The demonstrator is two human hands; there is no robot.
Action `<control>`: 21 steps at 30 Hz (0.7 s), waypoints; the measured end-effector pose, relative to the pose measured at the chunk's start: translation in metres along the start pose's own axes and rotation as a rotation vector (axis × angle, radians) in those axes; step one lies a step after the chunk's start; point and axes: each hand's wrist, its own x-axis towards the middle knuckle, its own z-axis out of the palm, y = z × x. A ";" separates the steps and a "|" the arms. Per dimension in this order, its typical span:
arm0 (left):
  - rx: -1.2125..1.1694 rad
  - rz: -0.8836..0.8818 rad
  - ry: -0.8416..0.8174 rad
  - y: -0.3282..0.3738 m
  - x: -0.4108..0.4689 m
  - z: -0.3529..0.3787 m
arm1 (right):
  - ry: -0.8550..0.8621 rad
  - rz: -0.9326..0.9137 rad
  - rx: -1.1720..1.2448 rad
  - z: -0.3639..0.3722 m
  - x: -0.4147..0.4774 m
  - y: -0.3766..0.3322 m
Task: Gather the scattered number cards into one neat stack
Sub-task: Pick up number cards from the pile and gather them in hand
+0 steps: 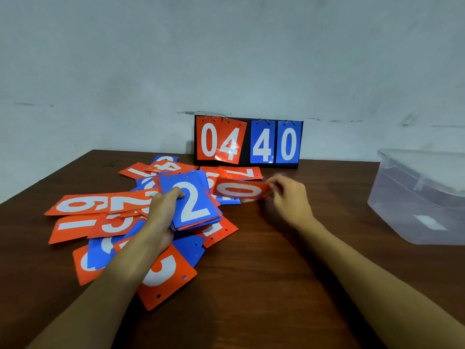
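Head view
Left hand [163,212]: grips the gathered stack [193,202], blue 2 on top, in front of the scoreboard [247,142] and slightly left of it.
Right hand [289,197]: pinches an orange 0 card [241,191] by its end, just in front of the scoreboard.
Loose cards [83,205]: overlapped, front-left of the scoreboard.
Risk: the glossy stack may fan or slip in its one-handed grip when the 0 card lands skewed.
Edges: the table [276,260] ends near the leftmost cards; a sweep could push them off.
Room: bare wood front-right of the scoreboard; the plastic box [422,197] sits well right.
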 end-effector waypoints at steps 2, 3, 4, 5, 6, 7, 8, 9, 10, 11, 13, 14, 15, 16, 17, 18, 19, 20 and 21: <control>-0.007 -0.010 -0.011 0.000 -0.003 0.001 | 0.144 0.234 0.279 -0.011 -0.001 0.007; -0.004 -0.015 -0.016 0.001 -0.004 0.001 | 0.193 0.338 0.445 -0.015 0.001 0.008; 0.005 -0.021 -0.024 0.001 -0.005 0.002 | 0.217 0.410 0.600 -0.020 0.002 0.005; 0.019 -0.027 -0.037 0.001 -0.006 0.003 | 0.209 0.442 0.738 -0.023 0.003 0.000; 0.038 -0.033 -0.057 0.002 -0.007 0.004 | 0.168 0.444 0.855 -0.025 0.003 -0.007; 0.064 -0.035 -0.082 0.002 -0.010 0.004 | 0.099 0.426 0.935 -0.024 0.002 -0.014; 0.093 -0.036 -0.109 0.002 -0.012 0.005 | 0.022 0.394 0.965 -0.023 0.000 -0.024; 0.114 -0.039 -0.130 0.002 -0.013 0.006 | -0.042 0.347 0.935 -0.018 0.000 -0.032; 0.117 -0.051 -0.151 0.002 -0.014 0.006 | -0.090 0.294 0.885 -0.013 0.000 -0.040; 0.105 -0.074 -0.174 0.003 -0.015 0.006 | -0.123 0.248 0.820 -0.007 0.002 -0.048; 0.076 -0.112 -0.221 0.005 -0.017 0.005 | -0.159 0.161 0.691 0.004 0.005 -0.061; 0.096 -0.104 -0.241 0.006 -0.016 0.005 | -0.172 0.120 0.630 0.008 0.007 -0.066; 0.132 -0.073 -0.258 0.006 -0.017 0.006 | -0.187 0.085 0.576 0.013 0.010 -0.068; 0.166 -0.028 -0.257 0.005 -0.016 0.006 | -0.210 0.062 0.547 0.017 0.013 -0.069; 0.192 0.010 -0.241 0.004 -0.016 0.006 | -0.228 0.061 0.540 0.022 0.016 -0.068; 0.198 0.027 -0.216 0.004 -0.016 0.007 | -0.231 0.078 0.544 0.025 0.019 -0.066; 0.181 0.026 -0.182 0.004 -0.014 0.007 | -0.218 0.105 0.529 0.030 0.022 -0.061; 0.136 0.010 -0.146 0.004 -0.012 0.006 | -0.187 0.121 0.470 0.034 0.026 -0.054; 0.068 -0.016 -0.101 0.004 -0.010 0.005 | -0.164 0.110 0.347 0.040 0.029 -0.045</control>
